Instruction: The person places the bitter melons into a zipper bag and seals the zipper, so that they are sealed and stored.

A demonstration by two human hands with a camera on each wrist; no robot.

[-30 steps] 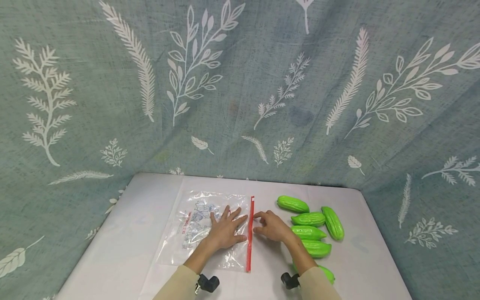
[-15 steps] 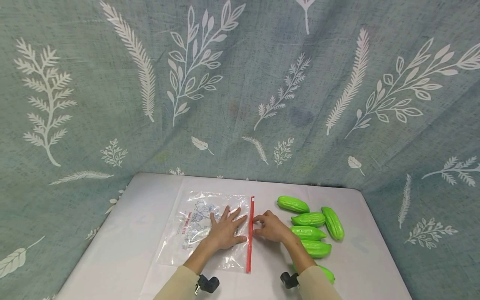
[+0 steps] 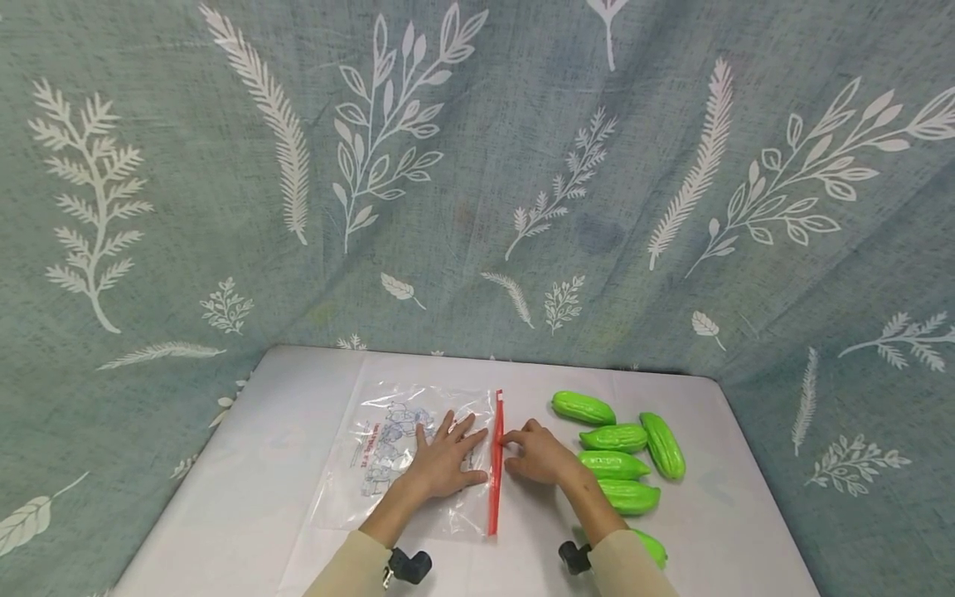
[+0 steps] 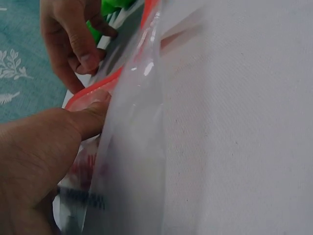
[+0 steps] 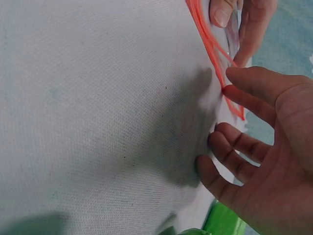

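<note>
A clear plastic zip bag (image 3: 339, 485) with a red zip edge (image 3: 495, 497) and printed blue and red figures lies flat on the table. My left hand (image 3: 443, 464) rests on it with fingers spread, thumb close to the red edge. To the right, my right hand (image 3: 540, 454) reaches its index finger to the middle of that edge, its thumb apart from the finger. In the right wrist view, the red edge (image 5: 208, 41) shows two strips standing apart near my right fingertips (image 5: 230, 90). The left wrist view shows the edge bowed up near my left thumb (image 4: 90, 117).
Several bright green bitter gourds (image 3: 630, 497) lie right of the bag, some beside or partly behind my right forearm. The white table (image 3: 224, 497) meets a grey-green leaf-patterned cloth (image 3: 462, 298) at its back and sides.
The red edge has shifted slightly left and widened at its middle, where my right index finger now overlaps it. My left hand has slid a little left with the bag.
</note>
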